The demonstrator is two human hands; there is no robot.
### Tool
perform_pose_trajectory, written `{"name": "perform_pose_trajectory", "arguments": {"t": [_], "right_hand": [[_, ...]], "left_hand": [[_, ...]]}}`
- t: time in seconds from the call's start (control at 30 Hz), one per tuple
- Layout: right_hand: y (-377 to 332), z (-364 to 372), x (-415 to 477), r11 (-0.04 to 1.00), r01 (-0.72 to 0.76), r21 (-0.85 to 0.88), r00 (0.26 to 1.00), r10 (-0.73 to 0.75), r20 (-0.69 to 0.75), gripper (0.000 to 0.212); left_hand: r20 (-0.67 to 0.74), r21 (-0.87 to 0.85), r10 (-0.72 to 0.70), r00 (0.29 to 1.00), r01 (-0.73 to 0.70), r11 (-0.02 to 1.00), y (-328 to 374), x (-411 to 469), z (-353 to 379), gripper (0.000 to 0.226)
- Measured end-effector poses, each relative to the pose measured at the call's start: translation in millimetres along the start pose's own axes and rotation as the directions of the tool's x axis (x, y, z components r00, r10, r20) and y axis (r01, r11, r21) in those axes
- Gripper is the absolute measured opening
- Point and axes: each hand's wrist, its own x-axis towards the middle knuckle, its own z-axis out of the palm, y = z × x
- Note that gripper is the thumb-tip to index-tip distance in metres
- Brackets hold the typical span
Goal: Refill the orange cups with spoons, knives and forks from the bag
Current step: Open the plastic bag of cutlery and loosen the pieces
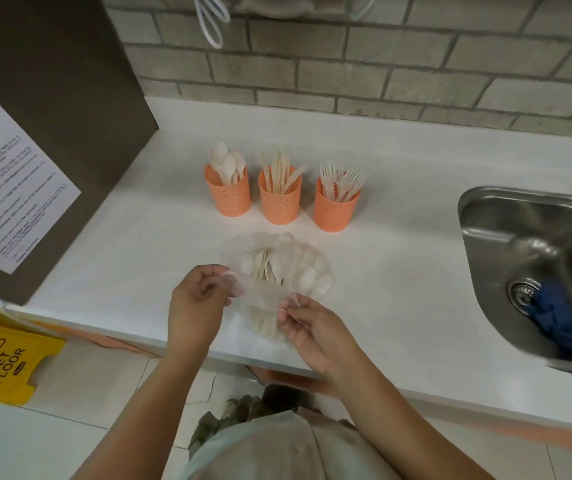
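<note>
Bag (pixel 277 271) lies on the worktop (pixel 398 254) near its front edge, straight ahead of me. Clear plastic, mixed cutlery (pixel 265 268) inside.

Hands: apart, one on each side of the bag. Left hand (pixel 198 296) pinches a fold of the plastic at the bag's left. Right hand (pixel 308 327) pinches the plastic at the near right. I cannot tell whether the stretch between them is the open mouth.

Long axis of the cutlery: roughly away from me. Spoon bowls show at the far end, and the handles run back toward me, under the plastic between my hands.

Three orange cups stand in a row beyond the bag, apart from it: spoon cup (pixel 229 195) on the left, knife cup (pixel 279 202) in the middle, fork cup (pixel 335 209) on the right. All three already hold some pieces.

Judgement: the knife cup is in line with the bag. The spoon cup is nearer my left hand and the fork cup nearer my right. Handles face me, so a piece drawn out by its handle would need little turning to go in handle-down.
</note>
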Motion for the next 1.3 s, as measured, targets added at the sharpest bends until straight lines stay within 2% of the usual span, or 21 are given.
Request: {"name": "perform_pose_trajectory", "arguments": {"t": [0.1,0.17,0.27,0.37,0.43,0.57,0.67,0.83,0.93,1.0,1.13,1.2,1.23,1.3], "right_hand": [[6,9,2,0.999,0.026,-0.022,0.999,-0.025,0.025,0.023],[6,14,2,0.996,0.067,-0.065,0.998,-0.067,0.001,0.018],[6,23,0,0.96,0.13,-0.247,0.985,-0.154,-0.079,0.014],[10,27,4,0.915,0.2,-0.349,0.947,-0.271,-0.17,0.01],[17,31,7,0.924,0.248,-0.292,0.92,-0.319,-0.228,0.011],[29,40,11,0.921,0.369,-0.122,0.863,-0.388,-0.322,0.035],[34,44,14,0.907,0.421,-0.018,0.838,-0.396,-0.376,0.035],[43,50,23,0.862,0.401,0.311,0.896,-0.299,-0.329,0.039],[47,57,30,0.802,0.384,0.459,0.916,-0.266,-0.301,0.032],[50,59,35,0.789,0.381,0.482,0.918,-0.262,-0.297,0.022],[59,57,40,0.801,0.341,0.492,0.936,-0.24,-0.259,0.009],[58,57,35,0.809,0.305,0.503,0.951,-0.231,-0.206,0.022],[57,56,33,0.821,0.29,0.491,0.956,-0.225,-0.187,0.028],[54,54,28,0.862,0.25,0.44,0.968,-0.207,-0.144,0.015]], "left_hand": [[0.091,-0.083,-0.029,0.995,0.037,0.996,3,14,-8,0.026],[0.187,-0.11,-0.066,0.98,0.087,0.99,5,25,-16,0.023],[0.326,-0.203,-0.165,0.931,0.239,0.95,6,42,-28,0.02],[0.313,-0.244,-0.258,0.914,0.34,0.908,5,52,-30,0.024],[0.279,-0.265,-0.294,0.914,0.367,0.892,2,56,-30,0.019],[0.294,-0.289,-0.322,0.9,0.405,0.867,0,63,-30,0.017],[0.331,-0.343,-0.359,0.873,0.466,0.816,0,68,-31,0.019],[0.512,-0.539,-0.464,0.723,0.691,0.482,-1,82,-24,0.004],[0.583,-0.555,-0.496,0.644,0.761,0.336,-5,85,-18,0.007],[0.647,-0.527,-0.492,0.583,0.807,0.264,-7,83,-17,0.013],[0.722,-0.433,-0.474,0.504,0.863,0.26,-15,77,-14,0.018],[0.751,-0.398,-0.451,0.483,0.875,0.275,-17,74,-13,0.025],[0.772,-0.377,-0.427,0.471,0.88,0.288,-17,73,-13,0.032],[0.789,-0.345,-0.387,0.477,0.866,0.363,-15,70,-13,0.039]]}}
